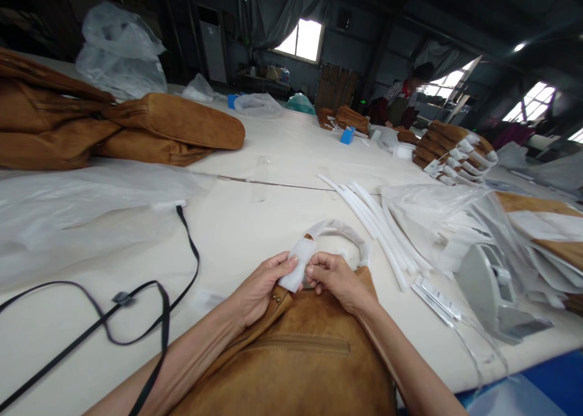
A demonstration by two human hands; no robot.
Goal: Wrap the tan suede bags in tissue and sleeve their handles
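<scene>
A tan suede handbag (300, 355) lies on the white table (255, 221) right in front of me. Its handle (339, 229) arches away from me, wrapped in white foam sheet. My left hand (259, 285) and my right hand (334, 277) both pinch the loose end of that white foam wrap (296, 264) at the handle's left base. Fingers of both hands are closed on the wrap.
White foam strips (378, 221) and clear plastic bags (450, 221) lie to the right, with a tape dispenser (489, 285). A black strap (150, 294) snakes at left. Stacked tan bags (91, 124) sit at far left, more wrapped bags (455, 149) far right. A person (412, 100) works at the back.
</scene>
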